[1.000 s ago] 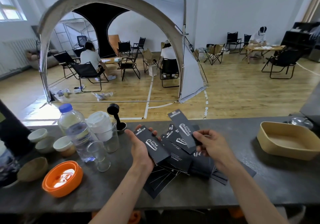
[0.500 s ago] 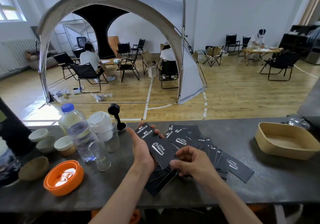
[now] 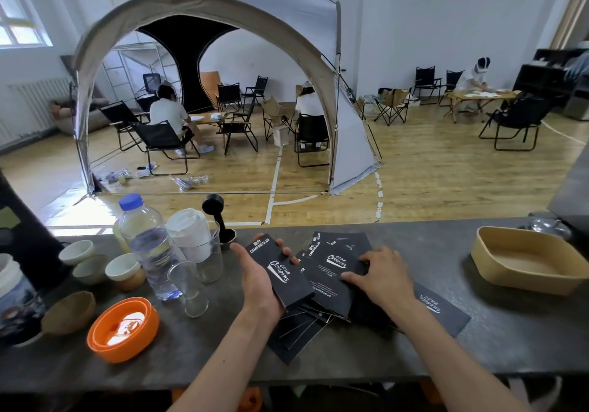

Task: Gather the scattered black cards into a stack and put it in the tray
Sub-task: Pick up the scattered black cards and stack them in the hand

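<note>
Since half a second ago the right hand has shifted from the near edge of the held stack out to the right, and now lies flat on the spread cards.

Largest first: the grey bench runs across the whole foreground. At its far right sits the tan tray, holding no cards and well apart from both hands. The loose cards, black with white lettering, lie overlapping in the middle of the bench, some poking out toward the near edge and one sticking out to the right past the right wrist.

A water bottle with a blue cap stands left of the cards, with a clear glass just in front of it and an orange bowl nearer the edge.

The left hand holds a small stack of cards in its palm, fingers curled over the far edge and thumb along the left side, so it is clenched on the stack. The right hand's fingers are spread and pressed down on the top card, gripping nothing.
</note>
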